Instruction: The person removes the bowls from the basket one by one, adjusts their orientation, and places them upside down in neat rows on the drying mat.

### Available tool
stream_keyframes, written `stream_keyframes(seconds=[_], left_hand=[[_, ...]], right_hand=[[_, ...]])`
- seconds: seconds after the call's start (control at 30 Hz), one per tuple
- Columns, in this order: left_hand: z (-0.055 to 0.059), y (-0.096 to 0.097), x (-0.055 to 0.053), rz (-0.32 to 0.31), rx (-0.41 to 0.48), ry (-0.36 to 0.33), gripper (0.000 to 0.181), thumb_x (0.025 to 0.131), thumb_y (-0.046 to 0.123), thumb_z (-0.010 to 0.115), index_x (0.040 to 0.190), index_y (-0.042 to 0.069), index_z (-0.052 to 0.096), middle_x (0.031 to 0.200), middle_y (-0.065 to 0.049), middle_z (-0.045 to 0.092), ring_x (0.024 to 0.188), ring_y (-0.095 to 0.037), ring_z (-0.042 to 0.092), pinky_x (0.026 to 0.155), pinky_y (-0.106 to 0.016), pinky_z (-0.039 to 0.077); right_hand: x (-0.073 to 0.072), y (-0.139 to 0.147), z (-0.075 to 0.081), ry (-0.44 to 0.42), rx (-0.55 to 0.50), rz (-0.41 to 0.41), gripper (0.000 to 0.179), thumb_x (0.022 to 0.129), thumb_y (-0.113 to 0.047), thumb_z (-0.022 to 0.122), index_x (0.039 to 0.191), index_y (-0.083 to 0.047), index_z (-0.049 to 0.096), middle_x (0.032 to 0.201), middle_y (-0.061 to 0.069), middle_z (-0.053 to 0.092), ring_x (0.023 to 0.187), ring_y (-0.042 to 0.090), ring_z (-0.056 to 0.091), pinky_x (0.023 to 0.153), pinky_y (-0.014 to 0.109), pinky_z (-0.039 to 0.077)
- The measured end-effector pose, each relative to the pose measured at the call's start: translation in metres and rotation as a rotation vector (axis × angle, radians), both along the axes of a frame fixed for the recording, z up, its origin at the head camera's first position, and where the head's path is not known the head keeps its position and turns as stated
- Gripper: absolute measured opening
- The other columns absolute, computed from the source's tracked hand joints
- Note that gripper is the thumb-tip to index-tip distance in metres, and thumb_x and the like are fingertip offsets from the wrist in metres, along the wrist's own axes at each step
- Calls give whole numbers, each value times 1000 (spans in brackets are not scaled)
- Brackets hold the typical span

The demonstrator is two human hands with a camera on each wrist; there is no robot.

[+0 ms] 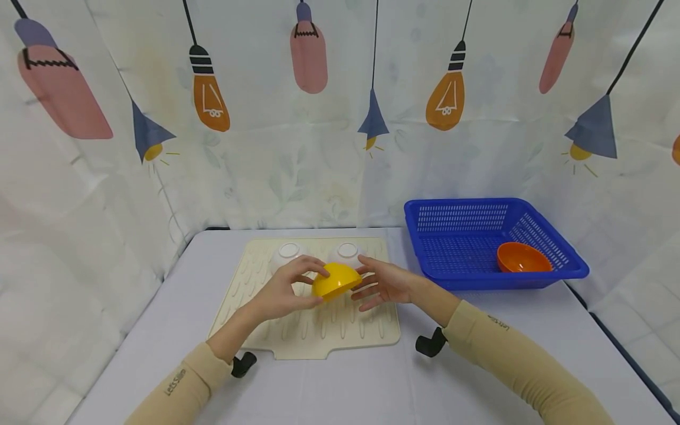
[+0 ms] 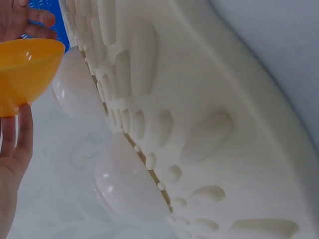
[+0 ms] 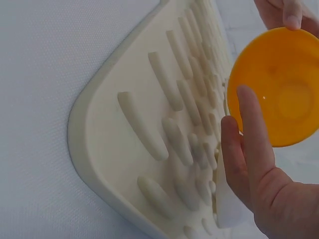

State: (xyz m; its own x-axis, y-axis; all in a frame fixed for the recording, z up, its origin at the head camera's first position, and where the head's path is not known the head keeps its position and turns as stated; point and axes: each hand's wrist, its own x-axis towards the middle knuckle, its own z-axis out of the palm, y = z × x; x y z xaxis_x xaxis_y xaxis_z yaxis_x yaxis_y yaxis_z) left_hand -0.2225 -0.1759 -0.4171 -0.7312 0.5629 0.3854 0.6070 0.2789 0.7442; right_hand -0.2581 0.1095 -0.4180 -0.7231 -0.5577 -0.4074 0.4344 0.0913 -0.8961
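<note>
A yellow bowl is held tilted above the cream ridged drying mat. My left hand pinches it from the left, fingers on its outside and thumb at its rim. On the other side, my right hand has its fingers extended close to the rim; in the right wrist view they overlap the bowl's open side, and I cannot tell whether they touch. Behind the hands, two white bowls stand upside down on the mat, one at the left and one at the right.
A blue perforated basket stands at the back right, with an orange bowl inside near its right corner. A white cloth covers the table. Printed curtains hang right behind it and at both sides.
</note>
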Motion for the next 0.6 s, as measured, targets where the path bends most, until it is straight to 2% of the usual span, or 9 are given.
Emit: stream_keyframes(seconds=[0.2, 0.43, 0.6], left_hand=[[1, 2, 1, -1, -56, 125, 42, 81, 7, 86, 118, 20, 70, 131, -2, 56, 119, -22, 56, 95, -42, 55], [-2, 4, 2, -28, -156, 341, 44, 77, 8, 87, 116, 22, 70, 132, -7, 54, 123, -26, 52, 101, -45, 50], [-4, 6, 3, -63, -199, 462, 43, 77, 8, 86, 115, 20, 70, 132, -10, 54, 122, -29, 51, 96, -45, 52]], right_hand=[[0, -1, -1, -12, 3, 3, 70, 106, -54, 44, 150, -1, 34, 137, 28, 53, 119, 41, 63, 86, 52, 59], [1, 0, 1, -26, -24, 60, 75, 103, -57, 51, 149, 1, 35, 135, 26, 54, 121, 44, 60, 86, 52, 58], [1, -2, 1, -23, -10, 56, 72, 103, -54, 53, 149, -1, 39, 143, 26, 46, 118, 43, 62, 86, 54, 58]])
